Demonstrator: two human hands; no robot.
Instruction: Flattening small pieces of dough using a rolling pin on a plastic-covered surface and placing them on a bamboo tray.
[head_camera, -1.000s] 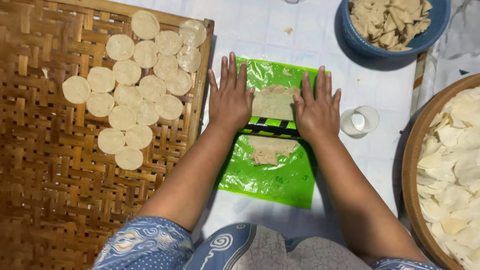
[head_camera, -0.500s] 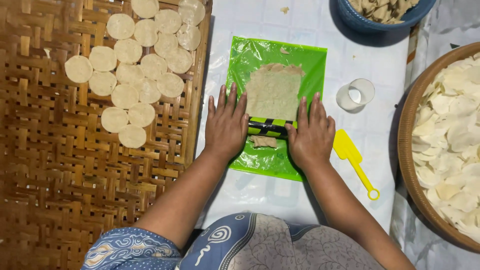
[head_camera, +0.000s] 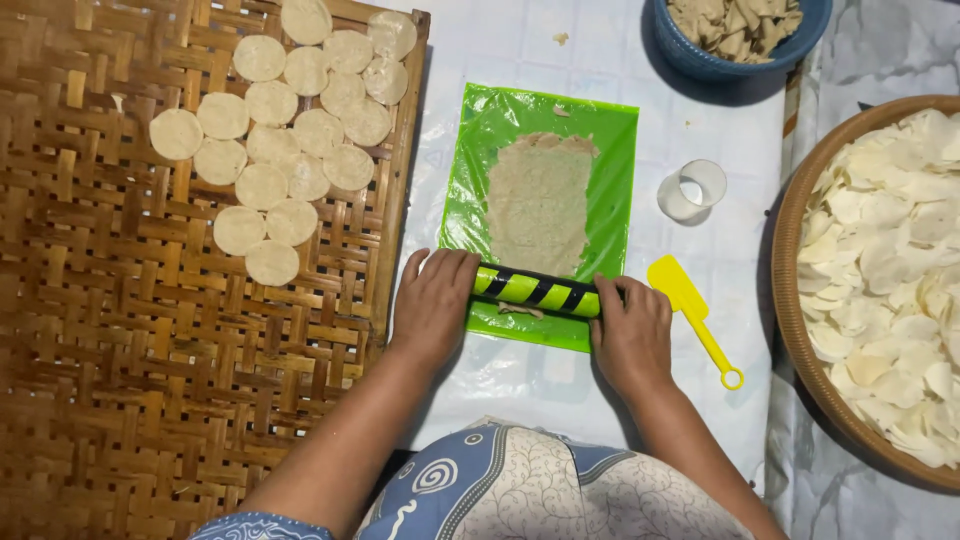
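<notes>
A person is kneeling over a white cloth (head_camera: 560, 70), seen from above. The left hand (head_camera: 432, 305) is gripping one end of a roller (head_camera: 538, 290) striped green and black, fingers curled over it. The right hand (head_camera: 630, 330) is clasping the other end the same way. The roller is lying crosswise on the near end of a bright green plastic sheet (head_camera: 610, 150), which is lying flat on the cloth. A thin, pale, rough-edged rectangle of dough (head_camera: 540, 200) is spreading over the sheet just beyond the roller. A small scrap of dough (head_camera: 520, 311) is showing on the near side of the roller.

To the left, a woven bamboo tray (head_camera: 150, 380) is carrying round dough discs (head_camera: 290, 150) in overlapping rows at its far end. To the right of the sheet, a short clear ring cutter (head_camera: 692, 190) is standing on the cloth, and a yellow scraper (head_camera: 693, 315) is lying just beside the right hand. A round basket (head_camera: 790, 300) at the right edge is holding many pale, irregular chips (head_camera: 890, 240). A blue bowl (head_camera: 690, 55) at the top is holding tan scraps (head_camera: 735, 20).
</notes>
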